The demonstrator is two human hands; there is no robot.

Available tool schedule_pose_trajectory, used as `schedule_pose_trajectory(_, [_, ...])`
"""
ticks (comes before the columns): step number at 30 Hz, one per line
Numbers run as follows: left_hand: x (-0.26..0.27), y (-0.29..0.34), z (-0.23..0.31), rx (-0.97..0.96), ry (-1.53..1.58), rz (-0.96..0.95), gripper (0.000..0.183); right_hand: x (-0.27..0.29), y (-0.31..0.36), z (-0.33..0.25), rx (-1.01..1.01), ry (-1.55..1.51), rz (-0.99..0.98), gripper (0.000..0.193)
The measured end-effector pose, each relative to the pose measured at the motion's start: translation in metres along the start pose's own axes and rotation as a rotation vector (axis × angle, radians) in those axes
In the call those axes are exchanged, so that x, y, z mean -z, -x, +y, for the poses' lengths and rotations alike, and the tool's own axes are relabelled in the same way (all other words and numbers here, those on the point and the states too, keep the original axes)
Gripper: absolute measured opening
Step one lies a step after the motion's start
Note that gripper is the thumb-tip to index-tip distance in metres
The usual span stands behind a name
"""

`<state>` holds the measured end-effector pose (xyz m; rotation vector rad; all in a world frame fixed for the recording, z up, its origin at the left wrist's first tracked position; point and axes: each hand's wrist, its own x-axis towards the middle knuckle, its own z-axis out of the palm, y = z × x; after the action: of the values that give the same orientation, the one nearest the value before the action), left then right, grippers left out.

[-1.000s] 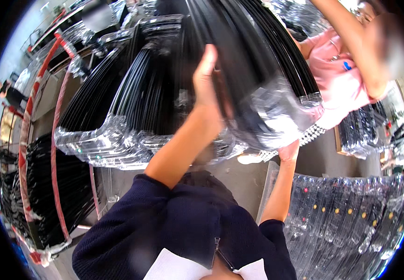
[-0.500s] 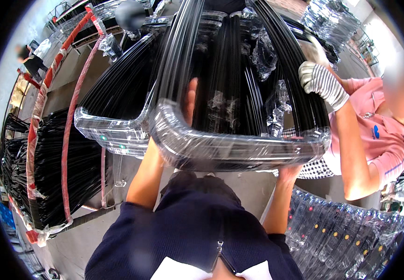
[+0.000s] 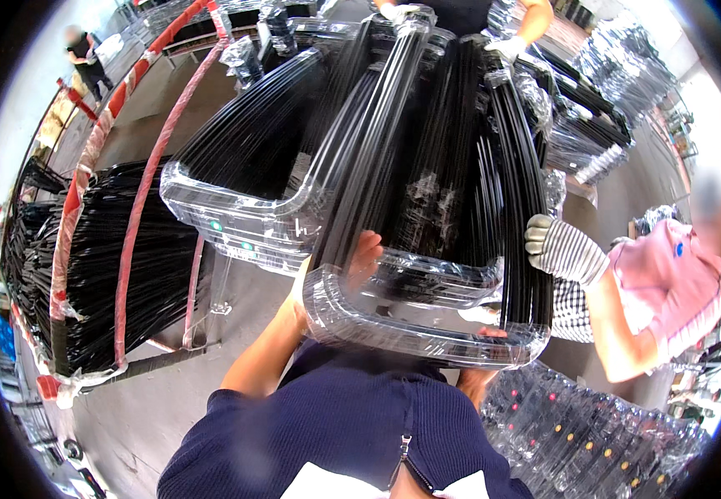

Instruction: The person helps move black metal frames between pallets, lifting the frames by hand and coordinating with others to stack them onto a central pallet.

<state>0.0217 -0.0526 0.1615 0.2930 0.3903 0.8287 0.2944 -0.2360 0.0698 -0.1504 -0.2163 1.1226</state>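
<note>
A large U-shaped bundle of thin black bars (image 3: 427,339), its bend wrapped in clear film, is carried at my waist. My left hand (image 3: 365,256) is closed round its left corner, with fingertips showing on the inner side. My right hand (image 3: 492,333) grips the near bend toward its right end; most of that hand is hidden under the bundle. A co-worker's striped glove (image 3: 567,249) presses on the right side bars. At the far end, another person's white gloves (image 3: 506,48) touch the bundle's tips. Beneath lie similar wrapped bundles (image 3: 244,212).
On the left, a rack with red-wrapped posts (image 3: 137,224) holds many loose black bars (image 3: 140,266). Clear-wrapped black stock (image 3: 585,432) lies at the lower right. More wrapped bundles (image 3: 589,150) sit at the far right. A person (image 3: 87,62) stands far left.
The bundle has come toward me and down, away from the bundles beneath. The striped glove has moved nearer along its right side. The far person's white gloves have come into view.
</note>
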Motion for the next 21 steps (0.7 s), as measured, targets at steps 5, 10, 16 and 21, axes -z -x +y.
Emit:
schedule_pose_trajectory(5, [0.034,-0.003,-0.026,-0.114,-0.16,-0.061,0.046,0.002,-0.002,-0.007,0.005,0.301,0.165,0.019])
schedule_pose_trajectory(10, [0.069,0.002,-0.035,-0.166,0.151,0.335,0.035,-0.014,-0.003,0.007,0.098,0.453,0.438,0.002])
schedule_pose_trajectory(16, [0.074,0.017,-0.045,-0.149,0.195,0.33,0.037,-0.017,0.001,0.001,0.016,-0.015,0.614,0.026])
schedule_pose_trajectory(21, [0.026,0.035,-0.032,0.021,-0.005,0.36,0.038,-0.018,0.017,0.0,-0.026,-0.037,0.619,0.026])
